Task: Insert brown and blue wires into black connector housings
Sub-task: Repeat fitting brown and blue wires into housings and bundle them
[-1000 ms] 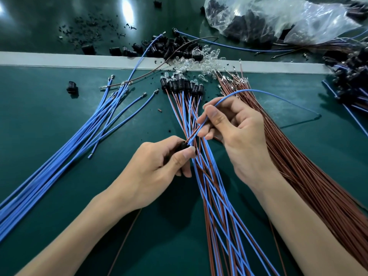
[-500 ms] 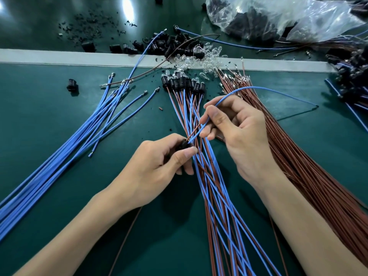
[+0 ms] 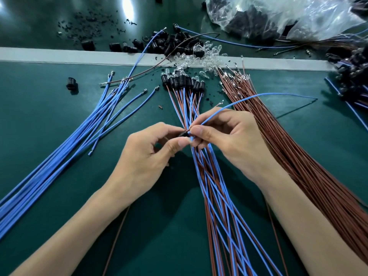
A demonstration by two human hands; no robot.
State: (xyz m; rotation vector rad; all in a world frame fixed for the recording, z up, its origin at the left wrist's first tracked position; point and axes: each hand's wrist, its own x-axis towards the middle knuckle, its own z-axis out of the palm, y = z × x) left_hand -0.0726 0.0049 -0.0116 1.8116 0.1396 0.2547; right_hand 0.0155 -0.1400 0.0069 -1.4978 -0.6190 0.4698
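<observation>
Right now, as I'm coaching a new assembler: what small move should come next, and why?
Probably push the blue wire slightly deeper into the black housing: the right hand pinches it at the housing's mouth, the left hand steadies the housing, and seating isn't visible.

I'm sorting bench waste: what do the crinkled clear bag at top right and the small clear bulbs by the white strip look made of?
The crinkled clear bag looks like thin plastic film: see-through, creased, glossy glints. The small clear bulbs look like glass or clear hard plastic: transparent, rounded, sharp highlights; which one is unclear.
</observation>
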